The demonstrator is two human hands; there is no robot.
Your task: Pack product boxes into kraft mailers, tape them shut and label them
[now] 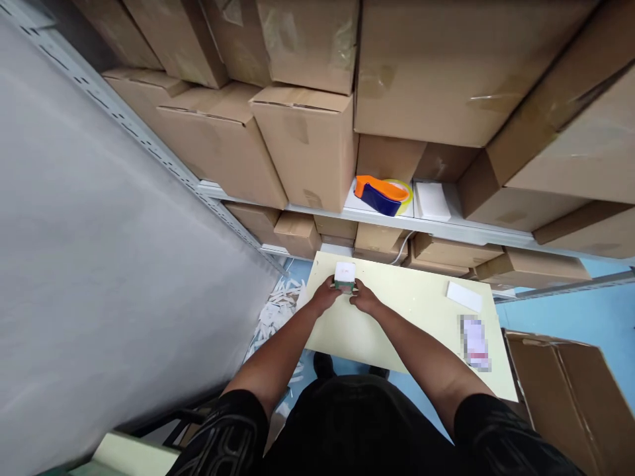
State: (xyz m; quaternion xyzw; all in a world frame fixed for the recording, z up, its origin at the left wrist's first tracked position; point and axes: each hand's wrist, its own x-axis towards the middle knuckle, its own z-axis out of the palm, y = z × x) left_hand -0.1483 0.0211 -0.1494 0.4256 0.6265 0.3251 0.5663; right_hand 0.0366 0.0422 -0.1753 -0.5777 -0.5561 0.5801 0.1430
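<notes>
A small box [344, 272] with a white top and a green front stands at the far left part of the pale yellow table [372, 330]. My left hand [326, 295] grips its left side with the fingers closed against it. On the opposite side, my right hand [364, 297] holds the box's right edge, thumb toward the front. The far sides of the box and some fingertips are hidden.
Shelves of cardboard boxes [302, 145] rise behind the table. An orange and blue tape dispenser [381, 195] lies on one shelf beside a white box [431, 201]. A flat white box [464, 296] and a blurred-out item [476, 342] lie at right. Paper scraps [275, 311] cover the floor at left.
</notes>
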